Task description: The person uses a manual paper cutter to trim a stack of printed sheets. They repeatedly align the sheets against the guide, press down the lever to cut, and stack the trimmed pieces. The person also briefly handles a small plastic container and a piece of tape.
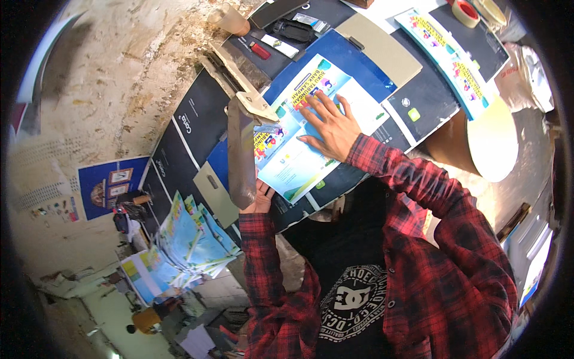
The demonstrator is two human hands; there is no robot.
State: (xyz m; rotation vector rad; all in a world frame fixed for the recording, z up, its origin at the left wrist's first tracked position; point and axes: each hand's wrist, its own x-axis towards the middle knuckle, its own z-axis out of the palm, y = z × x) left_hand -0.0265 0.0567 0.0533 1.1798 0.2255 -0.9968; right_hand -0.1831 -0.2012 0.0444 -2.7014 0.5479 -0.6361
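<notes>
My right hand [332,124] lies open, fingers spread, on a colourful printed sheet [326,81] in blue, white and yellow. A second, similar part of the print [287,170] lies nearer to me; I cannot tell whether the two are joined. My left hand [262,196] is palm up by the print's near left edge, its visible fingers stretched out. A grey metal lever [242,158] on a beige arm [257,106] hides part of that hand. The lever resembles that of a large stapler or cutter, and its front reaches over the print's left side.
Beneath the print are a blue board [371,75] and a dark tabletop [185,149]. Printed strips [442,57] lie at the far right, beside tape rolls [466,13]. A red-handled tool [260,51] and a plastic cup [229,20] stand far back. Printed sheets [185,242] are piled at left.
</notes>
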